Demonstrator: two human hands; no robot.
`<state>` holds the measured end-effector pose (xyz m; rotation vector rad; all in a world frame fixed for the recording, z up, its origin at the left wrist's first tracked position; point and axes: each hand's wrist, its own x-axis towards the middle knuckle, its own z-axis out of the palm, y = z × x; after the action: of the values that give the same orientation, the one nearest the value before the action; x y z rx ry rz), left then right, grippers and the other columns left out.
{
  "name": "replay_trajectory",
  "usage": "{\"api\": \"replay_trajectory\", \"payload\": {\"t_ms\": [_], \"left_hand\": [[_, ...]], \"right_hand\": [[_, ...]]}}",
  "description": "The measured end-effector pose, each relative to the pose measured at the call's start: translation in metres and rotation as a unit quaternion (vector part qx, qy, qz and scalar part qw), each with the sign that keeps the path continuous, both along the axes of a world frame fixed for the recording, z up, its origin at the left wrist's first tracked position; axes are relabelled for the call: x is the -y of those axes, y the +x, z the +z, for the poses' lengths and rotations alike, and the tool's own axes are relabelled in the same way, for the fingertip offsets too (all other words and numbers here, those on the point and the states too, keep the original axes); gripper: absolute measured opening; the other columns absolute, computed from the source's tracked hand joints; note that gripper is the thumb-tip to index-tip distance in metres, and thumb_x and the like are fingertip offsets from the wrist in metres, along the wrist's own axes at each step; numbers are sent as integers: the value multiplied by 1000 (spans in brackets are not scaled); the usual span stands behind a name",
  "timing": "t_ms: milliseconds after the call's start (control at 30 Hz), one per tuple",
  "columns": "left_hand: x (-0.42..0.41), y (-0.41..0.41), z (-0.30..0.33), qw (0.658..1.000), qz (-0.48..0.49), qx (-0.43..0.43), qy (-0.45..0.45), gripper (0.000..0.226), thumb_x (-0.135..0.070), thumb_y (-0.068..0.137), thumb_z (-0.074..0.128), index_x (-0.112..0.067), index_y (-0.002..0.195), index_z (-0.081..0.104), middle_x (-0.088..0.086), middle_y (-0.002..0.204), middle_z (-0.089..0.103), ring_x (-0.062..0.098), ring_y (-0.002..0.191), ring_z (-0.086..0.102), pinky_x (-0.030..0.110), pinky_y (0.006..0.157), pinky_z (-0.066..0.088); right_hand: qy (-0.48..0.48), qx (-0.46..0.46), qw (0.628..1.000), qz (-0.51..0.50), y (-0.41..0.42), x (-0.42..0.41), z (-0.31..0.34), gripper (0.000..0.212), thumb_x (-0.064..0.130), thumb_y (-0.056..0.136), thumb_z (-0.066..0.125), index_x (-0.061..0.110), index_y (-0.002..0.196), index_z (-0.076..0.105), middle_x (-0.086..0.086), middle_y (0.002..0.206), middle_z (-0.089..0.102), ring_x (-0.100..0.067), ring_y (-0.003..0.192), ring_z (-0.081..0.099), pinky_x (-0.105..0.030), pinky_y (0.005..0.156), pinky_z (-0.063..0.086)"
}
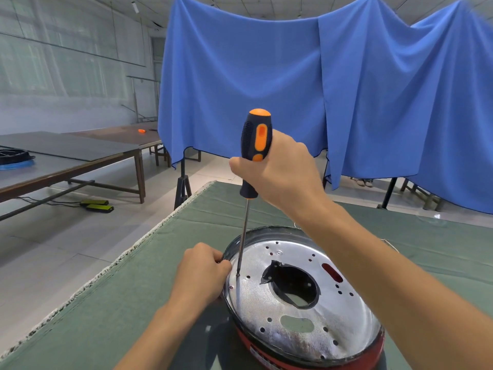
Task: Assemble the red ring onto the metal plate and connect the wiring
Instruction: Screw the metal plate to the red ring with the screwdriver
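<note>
My right hand grips the screwdriver, tip on the metal plate; my left hand pinches the plate's left rim.

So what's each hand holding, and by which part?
Right hand grips the screwdriver by its handle. Left hand grips the metal plate at its left rim.

We see two bare forearms, the left hand and the right hand, with no sleeves, gloves, watch or rings on either; nothing more of us shows.
</note>
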<state>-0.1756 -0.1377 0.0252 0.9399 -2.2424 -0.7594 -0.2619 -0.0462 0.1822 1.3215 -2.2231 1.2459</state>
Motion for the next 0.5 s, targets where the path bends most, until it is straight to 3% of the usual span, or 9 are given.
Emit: {"api": "replay_trajectory", "payload": {"t_ms": [100,167,233,300,400,500], "left_hand": [[0,1,0,1000,-3,-3,-1,41,-5,74,57,-13,48,26,9,52,23,22,56,21,30,50,20],[0,2,0,1000,-4,-4,-1,41,-5,73,57,-12,48,26,9,52,23,22,56,21,30,50,21],[1,2,0,1000,-4,0,-5,40,-5,74,57,-12,49,26,9,53,22,23,57,21,30,50,21],[1,3,0,1000,-6,2,-7,41,-6,74,57,-12,48,26,10,53,23,23,57,21,30,49,20],[0,4,1,1000,-6,3,-5,40,-6,73,57,-12,48,27,9,53,22,23,57,21,30,49,20],[0,4,1,1000,-3,7,-10,39,-7,73,57,-12,49,27,9,53,22,23,59,20,31,50,19]], "right_hand": [[-46,134,986,82,1,2,-1,31,32,77,73,10,79,51,-9,75,70,-15,42,58,-24,40,46],[-49,207,969,126,1,-2,2,34,36,77,77,9,81,57,-6,76,73,-12,35,53,-20,36,39],[-35,256,953,157,-2,-4,4,29,38,78,76,14,81,61,-5,77,73,-11,39,55,-20,38,42],[-19,297,935,192,-4,-7,4,15,25,83,71,14,87,61,-7,82,72,-12,43,60,-20,41,45],[-14,284,934,216,-4,-12,3,7,7,84,62,10,89,58,-14,86,70,-19,45,64,-22,40,47],[-25,156,976,151,-4,-10,-3,25,22,78,75,19,71,51,-2,67,64,-9,38,56,-19,37,40]]}}
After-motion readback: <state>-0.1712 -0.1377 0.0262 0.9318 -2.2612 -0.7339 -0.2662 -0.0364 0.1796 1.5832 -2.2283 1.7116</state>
